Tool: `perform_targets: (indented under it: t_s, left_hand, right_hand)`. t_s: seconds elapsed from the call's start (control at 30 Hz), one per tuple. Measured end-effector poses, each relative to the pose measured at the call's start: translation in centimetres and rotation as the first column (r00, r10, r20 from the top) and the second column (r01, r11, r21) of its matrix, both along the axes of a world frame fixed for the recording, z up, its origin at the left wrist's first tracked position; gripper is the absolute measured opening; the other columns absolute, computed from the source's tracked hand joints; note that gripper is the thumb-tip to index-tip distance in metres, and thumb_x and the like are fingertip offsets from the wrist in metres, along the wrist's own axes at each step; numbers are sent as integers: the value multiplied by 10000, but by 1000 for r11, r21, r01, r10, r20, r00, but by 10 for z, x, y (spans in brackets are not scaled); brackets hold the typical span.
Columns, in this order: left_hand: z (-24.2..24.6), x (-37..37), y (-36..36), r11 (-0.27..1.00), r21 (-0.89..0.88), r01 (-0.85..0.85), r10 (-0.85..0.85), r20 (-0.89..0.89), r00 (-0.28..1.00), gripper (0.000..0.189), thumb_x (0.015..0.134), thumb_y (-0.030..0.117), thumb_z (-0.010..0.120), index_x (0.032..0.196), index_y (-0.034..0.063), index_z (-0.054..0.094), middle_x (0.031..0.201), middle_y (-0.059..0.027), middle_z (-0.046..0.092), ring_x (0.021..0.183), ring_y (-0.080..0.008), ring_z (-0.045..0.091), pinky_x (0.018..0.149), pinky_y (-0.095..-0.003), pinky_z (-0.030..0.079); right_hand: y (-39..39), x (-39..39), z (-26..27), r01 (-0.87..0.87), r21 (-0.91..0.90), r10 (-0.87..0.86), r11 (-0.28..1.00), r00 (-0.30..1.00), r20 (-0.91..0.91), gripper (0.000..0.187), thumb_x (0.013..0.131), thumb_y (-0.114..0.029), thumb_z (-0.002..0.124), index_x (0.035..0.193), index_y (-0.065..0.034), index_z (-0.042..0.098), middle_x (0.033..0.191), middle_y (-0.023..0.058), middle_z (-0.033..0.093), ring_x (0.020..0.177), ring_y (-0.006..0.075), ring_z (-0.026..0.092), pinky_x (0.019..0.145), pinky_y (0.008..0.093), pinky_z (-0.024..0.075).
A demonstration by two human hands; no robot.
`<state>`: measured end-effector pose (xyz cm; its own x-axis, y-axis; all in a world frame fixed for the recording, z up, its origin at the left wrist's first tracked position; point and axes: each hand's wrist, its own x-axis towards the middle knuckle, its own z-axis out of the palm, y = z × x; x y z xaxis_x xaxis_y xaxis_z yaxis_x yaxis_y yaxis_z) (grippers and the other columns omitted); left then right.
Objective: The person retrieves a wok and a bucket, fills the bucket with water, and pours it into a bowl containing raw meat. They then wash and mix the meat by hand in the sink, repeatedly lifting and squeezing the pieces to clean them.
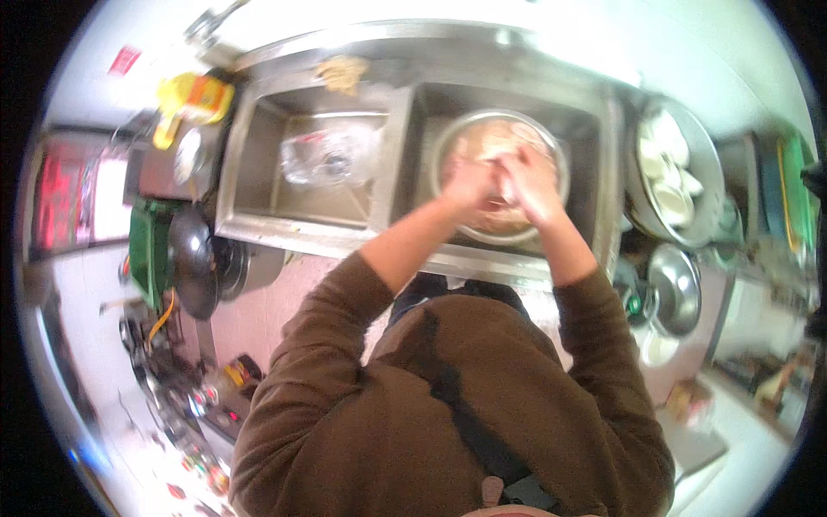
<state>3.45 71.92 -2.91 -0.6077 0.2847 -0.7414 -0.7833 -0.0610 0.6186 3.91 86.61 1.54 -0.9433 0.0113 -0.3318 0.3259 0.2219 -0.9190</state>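
Observation:
A large round metal basin stands in the right bowl of a stainless steel double sink. Pale pinkish pieces, perhaps raw meat, in liquid fill it. Both of my hands are over the basin and close together. My left hand and my right hand meet near its middle, blurred, with something pale and small between them; which hand grips it is not clear. In the left sink bowl lies a crumpled clear plastic bag.
A tan cloth lies on the sink's back ledge. Left of the sink are a yellow jug and a dark wok. To the right stand a large pot of white bowls and a metal bowl.

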Motion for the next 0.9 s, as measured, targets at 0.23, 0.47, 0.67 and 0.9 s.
perform_targets:
  t_s: [0.23,0.47,0.67,0.9]
  left_hand:
    - [-23,1,12,963,-145,225,-264,-375,889,217,956,172,506,975,30,670,854,-125,651,763,-245,666,619,-462,559]
    - [91,9,25,685,645,-338,505,-87,859,358,969,173,353,775,-33,571,607,-195,548,482,-308,510,436,-443,401]
    - [173,13,-5,647,691,-322,486,-49,873,234,1004,90,369,1056,-75,527,849,-190,578,741,-280,582,668,-416,510]
    - [168,-9,-31,890,442,-113,271,-312,911,242,1000,127,473,1095,-64,587,946,-181,627,874,-286,632,716,-438,566]
  right_hand:
    - [22,33,1,83,-373,-137,924,983,-121,340,903,6,589,1242,-5,598,1138,106,653,1028,236,648,877,378,567]
    - [18,66,-60,-294,-41,280,955,939,-198,510,864,-63,661,1348,13,519,1184,86,657,1063,179,634,891,309,506]
    - [5,51,-132,-13,284,110,959,939,-326,405,920,-164,621,1282,9,564,1117,154,646,983,264,629,824,363,498]
    - [31,-8,12,-59,233,172,971,849,-500,276,964,-288,592,1043,-28,642,936,53,657,790,161,618,587,288,493]
